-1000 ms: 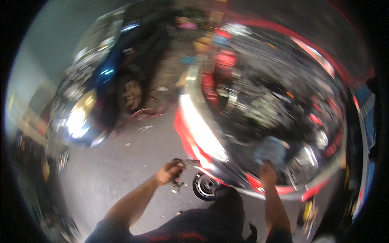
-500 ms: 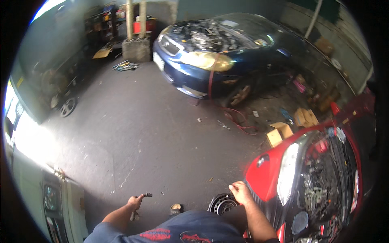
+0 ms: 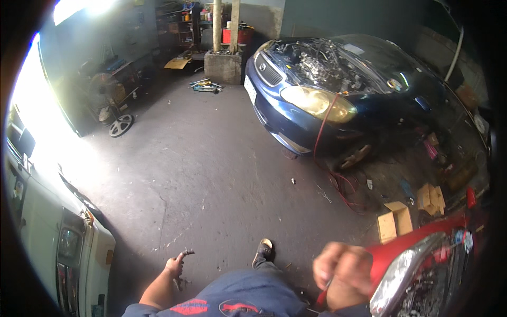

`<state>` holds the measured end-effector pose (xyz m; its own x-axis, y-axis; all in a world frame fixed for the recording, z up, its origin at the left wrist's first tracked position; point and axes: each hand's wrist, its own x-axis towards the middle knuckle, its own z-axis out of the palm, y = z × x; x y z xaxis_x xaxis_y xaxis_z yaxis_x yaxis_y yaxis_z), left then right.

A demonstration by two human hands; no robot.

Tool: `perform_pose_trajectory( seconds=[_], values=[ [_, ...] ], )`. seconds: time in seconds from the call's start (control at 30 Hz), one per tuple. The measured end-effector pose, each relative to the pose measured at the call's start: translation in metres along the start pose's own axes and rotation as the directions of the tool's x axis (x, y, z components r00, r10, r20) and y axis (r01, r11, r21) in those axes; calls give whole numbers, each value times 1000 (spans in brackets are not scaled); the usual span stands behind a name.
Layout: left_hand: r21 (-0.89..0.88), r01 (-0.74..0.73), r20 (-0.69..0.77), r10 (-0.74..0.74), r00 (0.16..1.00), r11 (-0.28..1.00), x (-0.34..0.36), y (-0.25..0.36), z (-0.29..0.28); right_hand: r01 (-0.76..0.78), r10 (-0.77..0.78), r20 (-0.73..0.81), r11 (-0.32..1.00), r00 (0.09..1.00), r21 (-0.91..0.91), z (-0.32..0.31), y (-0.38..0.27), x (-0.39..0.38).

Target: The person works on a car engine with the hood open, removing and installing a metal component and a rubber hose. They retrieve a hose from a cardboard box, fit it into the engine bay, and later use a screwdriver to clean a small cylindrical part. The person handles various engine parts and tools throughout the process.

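Low at my left side, my left hand (image 3: pixel 173 267) is closed around a small dark hand tool (image 3: pixel 188 252). One short end of it sticks out past the thumb, and more of it hangs below the fist; its exact kind is too small to tell. My right hand (image 3: pixel 342 272) is raised in front of my body, bent at the wrist and smeared by motion. Whether anything lies in its fingers does not show. Close beside it is the front fender of a red car (image 3: pixel 381 264), with a clear headlight (image 3: pixel 409 272) and an exposed engine bay.
Ahead stands a blue car (image 3: pixel 288 113) with its engine exposed. A red hose (image 3: pixel 319 138) runs from its front to the floor. A cardboard box (image 3: pixel 387 227) lies beyond the red car. To my left is a white vehicle (image 3: pixel 42 211); tools (image 3: pixel 206 85) lie near a concrete block (image 3: pixel 223 68).
My view has shifted, and the blue car now sits farther right. My right hand has come up closer; the black wheel below it has left view. My left hand keeps the tool.
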<state>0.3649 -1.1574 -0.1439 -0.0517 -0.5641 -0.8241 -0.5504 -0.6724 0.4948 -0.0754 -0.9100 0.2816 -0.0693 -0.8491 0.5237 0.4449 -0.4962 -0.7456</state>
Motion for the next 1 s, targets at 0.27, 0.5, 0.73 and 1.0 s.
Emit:
perform_pose_trajectory(
  seconds=[0.27, 0.5, 0.73, 1.0],
  values=[
    [-187, -96, -336, 28, 941, 978, -15, 91, 27, -443, 183, 525, 789, 831, 426, -93, -109, 197],
    [-382, 49, -429, -224, 875, 923, 12, 63, 66, -309, -40, 571, 808, 820, 501, -177, -50, 314],
    [-333, 249, -438, -383, 813, 910, 104, 178, 54, -244, -107, 561, 822, 821, 514, -255, 28, 466],
    [329, -377, -440, 494, 750, 866, 360, 528, -49, -180, -132, 525, 847, 841, 501, -332, 116, 657]
  ],
)
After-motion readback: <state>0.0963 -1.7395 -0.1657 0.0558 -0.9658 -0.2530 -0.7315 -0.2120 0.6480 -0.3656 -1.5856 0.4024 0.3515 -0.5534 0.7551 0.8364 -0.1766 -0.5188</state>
